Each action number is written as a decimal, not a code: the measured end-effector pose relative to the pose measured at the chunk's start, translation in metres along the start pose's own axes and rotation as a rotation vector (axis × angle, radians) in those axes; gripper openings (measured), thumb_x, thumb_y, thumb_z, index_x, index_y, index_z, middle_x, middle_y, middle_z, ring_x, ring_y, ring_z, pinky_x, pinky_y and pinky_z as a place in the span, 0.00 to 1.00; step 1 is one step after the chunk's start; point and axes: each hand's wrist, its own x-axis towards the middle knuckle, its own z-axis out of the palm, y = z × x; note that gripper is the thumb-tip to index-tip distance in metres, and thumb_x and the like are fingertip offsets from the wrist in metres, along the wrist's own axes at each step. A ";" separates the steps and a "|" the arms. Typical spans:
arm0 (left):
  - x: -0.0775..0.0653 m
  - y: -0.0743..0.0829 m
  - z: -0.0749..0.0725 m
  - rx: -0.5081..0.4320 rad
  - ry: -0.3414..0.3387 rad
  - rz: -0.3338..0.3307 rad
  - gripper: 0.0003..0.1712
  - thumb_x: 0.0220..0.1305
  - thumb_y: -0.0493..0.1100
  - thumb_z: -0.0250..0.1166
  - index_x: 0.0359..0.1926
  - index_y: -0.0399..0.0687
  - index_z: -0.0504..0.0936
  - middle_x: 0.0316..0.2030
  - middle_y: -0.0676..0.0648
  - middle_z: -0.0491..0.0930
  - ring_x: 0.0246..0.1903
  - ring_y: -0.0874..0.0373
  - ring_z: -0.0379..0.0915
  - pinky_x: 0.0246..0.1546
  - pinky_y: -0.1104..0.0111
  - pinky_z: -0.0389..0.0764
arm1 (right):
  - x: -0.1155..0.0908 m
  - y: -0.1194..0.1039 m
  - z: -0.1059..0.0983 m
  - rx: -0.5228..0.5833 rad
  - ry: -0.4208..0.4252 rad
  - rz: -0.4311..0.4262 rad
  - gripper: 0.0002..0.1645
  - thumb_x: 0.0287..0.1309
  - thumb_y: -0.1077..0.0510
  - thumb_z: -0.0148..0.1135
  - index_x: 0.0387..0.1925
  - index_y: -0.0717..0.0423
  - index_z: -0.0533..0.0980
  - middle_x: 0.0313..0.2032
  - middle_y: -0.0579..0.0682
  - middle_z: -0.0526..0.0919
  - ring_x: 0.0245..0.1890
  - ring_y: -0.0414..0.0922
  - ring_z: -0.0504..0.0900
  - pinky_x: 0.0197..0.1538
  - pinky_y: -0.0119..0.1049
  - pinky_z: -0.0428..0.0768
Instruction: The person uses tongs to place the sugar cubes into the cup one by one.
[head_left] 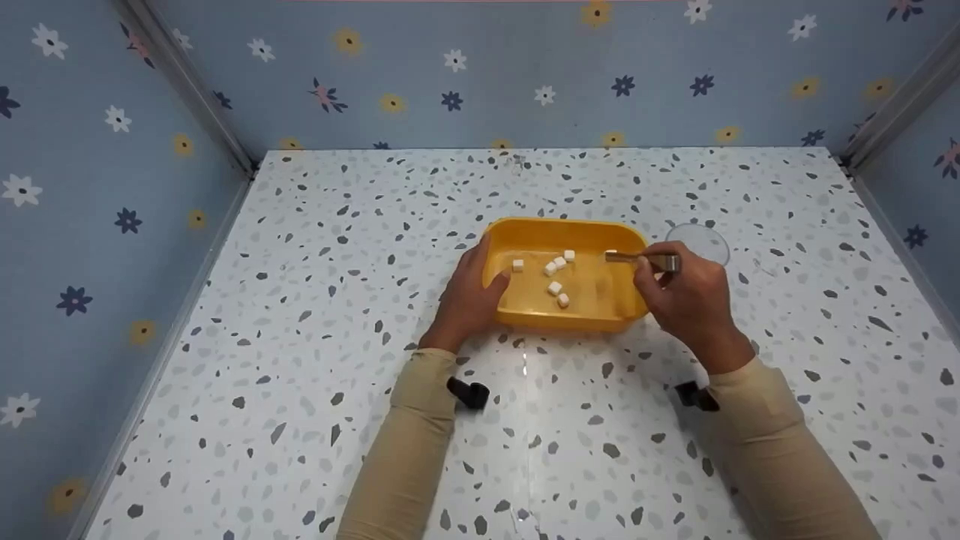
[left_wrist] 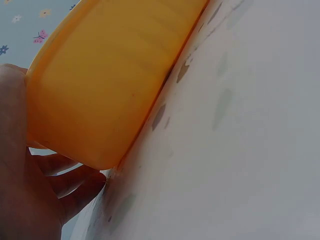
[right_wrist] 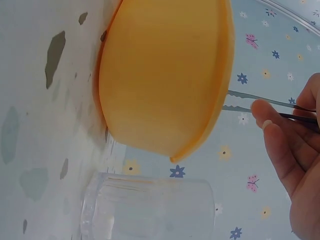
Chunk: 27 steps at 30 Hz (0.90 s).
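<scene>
A yellow plastic tub [head_left: 566, 324] holds several small white cubes [head_left: 555, 288] spread over its floor. At its left end my left hand [head_left: 469, 294] grips the wall, thumb over the rim and fingers round the outside of the tub [left_wrist: 100, 85]. My right hand [head_left: 694, 300] pinches metal tweezers [head_left: 645, 259] between thumb and fingers above the tub's right end. A bit of white shows at the tweezer tips in the head view. From the right wrist, the tweezers [right_wrist: 250, 96] reach past the rim, which hides their tips.
Just beyond my right hand stands a clear cup [head_left: 705, 238], partly covered by the hand. Low inside the cup [right_wrist: 165, 205] a pale spot shows in the right wrist view. The speckled white table [head_left: 360, 262] meets flower-patterned blue walls [head_left: 510, 75] at the back and sides.
</scene>
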 end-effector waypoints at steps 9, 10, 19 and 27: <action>0.000 -0.001 0.000 -0.005 0.006 -0.005 0.42 0.72 0.54 0.54 0.81 0.60 0.47 0.76 0.49 0.56 0.71 0.52 0.57 0.70 0.57 0.59 | 0.003 0.004 -0.005 -0.023 0.045 0.050 0.07 0.57 0.64 0.67 0.35 0.66 0.80 0.29 0.58 0.87 0.19 0.49 0.82 0.27 0.28 0.75; 0.000 -0.001 0.000 -0.006 0.006 -0.006 0.42 0.71 0.54 0.54 0.81 0.60 0.47 0.76 0.49 0.56 0.71 0.52 0.57 0.70 0.57 0.59 | 0.003 0.003 -0.005 -0.022 0.048 0.051 0.07 0.57 0.64 0.67 0.35 0.66 0.80 0.29 0.58 0.87 0.20 0.49 0.82 0.28 0.27 0.75; 0.000 0.000 0.000 -0.016 0.000 -0.020 0.42 0.72 0.54 0.54 0.81 0.62 0.47 0.75 0.49 0.56 0.69 0.53 0.59 0.70 0.58 0.60 | 0.004 0.006 -0.010 -0.039 0.057 0.080 0.07 0.57 0.64 0.66 0.36 0.66 0.81 0.30 0.58 0.87 0.20 0.50 0.82 0.33 0.14 0.69; 0.000 0.000 0.002 -0.021 0.008 -0.014 0.42 0.72 0.55 0.54 0.81 0.62 0.47 0.76 0.50 0.56 0.70 0.53 0.59 0.70 0.57 0.59 | 0.006 0.009 -0.018 -0.056 0.073 0.078 0.07 0.59 0.64 0.64 0.36 0.67 0.80 0.29 0.57 0.87 0.18 0.48 0.79 0.32 0.14 0.67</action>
